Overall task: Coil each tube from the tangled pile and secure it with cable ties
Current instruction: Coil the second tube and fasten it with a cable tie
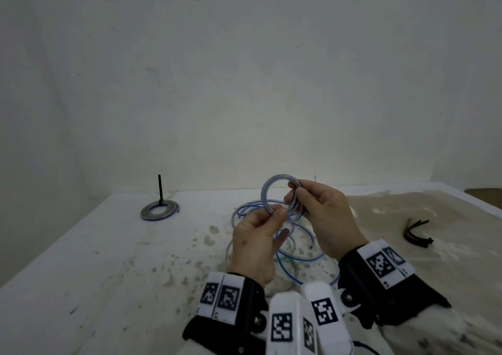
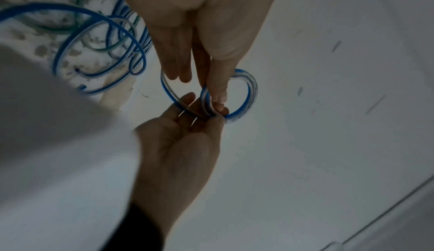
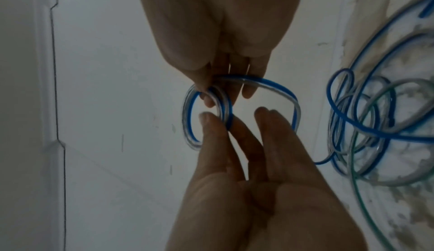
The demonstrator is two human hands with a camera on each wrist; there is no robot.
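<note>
Over at the far left of the tabletop [image 1: 81,259], a finished coil [image 1: 159,211] lies flat with its black tie tail standing up, bare surface all round it and the left edge well apart. In the middle, both hands are raised above the tangled pile [image 1: 296,248]. The left hand [image 1: 255,248] pinches the lower side of a small blue-and-clear tube coil [image 1: 279,194]; the right hand [image 1: 323,219] has its grip closed on the coil's right side, thumb and fingertips round the loops. One strand trails from the coil down into the pile, partly hidden by the hands. To the right, a bundle of black cable ties [image 1: 417,233] lies near the tabletop's right edge. The wrist views are blurred.
</note>
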